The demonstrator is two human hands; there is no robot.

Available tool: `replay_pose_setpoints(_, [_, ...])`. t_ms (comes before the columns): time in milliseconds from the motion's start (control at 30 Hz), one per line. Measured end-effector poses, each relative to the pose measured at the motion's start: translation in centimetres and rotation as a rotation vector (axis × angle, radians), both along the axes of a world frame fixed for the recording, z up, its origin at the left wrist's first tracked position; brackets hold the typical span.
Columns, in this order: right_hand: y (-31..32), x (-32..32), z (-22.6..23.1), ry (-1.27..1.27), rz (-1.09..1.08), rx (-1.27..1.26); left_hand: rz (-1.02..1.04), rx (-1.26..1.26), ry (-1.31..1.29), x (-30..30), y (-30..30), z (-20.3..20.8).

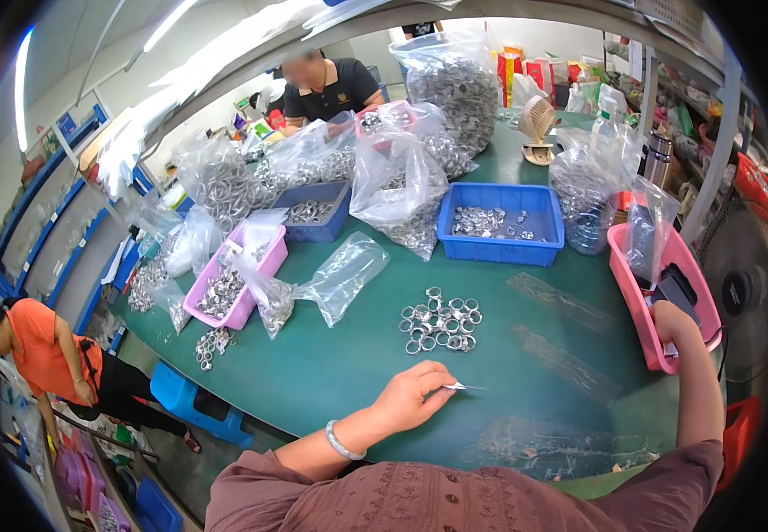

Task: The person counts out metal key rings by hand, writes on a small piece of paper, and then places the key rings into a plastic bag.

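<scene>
My left hand (417, 390) is closed in a pinch on a thin, pale pointed piece (457, 387) just above the green table; its exact kind is too small to make out. Beyond that hand lies a loose cluster of silver metal ring clamps (440, 324). Over at the right, my right hand (670, 321) reaches into a pink plastic basket (639, 315), beside a dark flat object (677, 291). Its fingers are mostly hidden, so whether they hold anything does not show.
A blue bin (501, 255) with metal pieces stands beyond the ring clamps. Bags of metal rings (402, 199), a pink tray (224, 284) and a small fan (538, 124) line the table's far side. One person sits across (326, 89); another in orange stands left (43, 346).
</scene>
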State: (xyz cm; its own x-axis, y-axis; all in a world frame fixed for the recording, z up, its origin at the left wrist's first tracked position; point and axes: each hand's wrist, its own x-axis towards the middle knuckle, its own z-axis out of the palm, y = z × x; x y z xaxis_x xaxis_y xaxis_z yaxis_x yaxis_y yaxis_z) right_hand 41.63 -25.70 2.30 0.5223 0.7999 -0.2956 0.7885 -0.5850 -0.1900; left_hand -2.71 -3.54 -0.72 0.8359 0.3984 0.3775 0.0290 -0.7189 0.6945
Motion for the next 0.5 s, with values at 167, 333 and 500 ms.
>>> replay_pose_setpoints(167, [0.3,-0.1,-0.5,0.247,-0.288,0.151,0.022,-0.025,0.009,-0.8,0.2,-0.1])
replay_pose_setpoints(333, [0.2,-0.1,-0.2,0.258,-0.374,0.235,0.023,-0.022,-0.016,-1.5,0.6,-0.5])
replay_pose_setpoints(500, [-0.3,-0.2,1.3,0.544,-0.514,0.4,0.024,-0.036,-0.026,-2.3,0.8,-0.6])
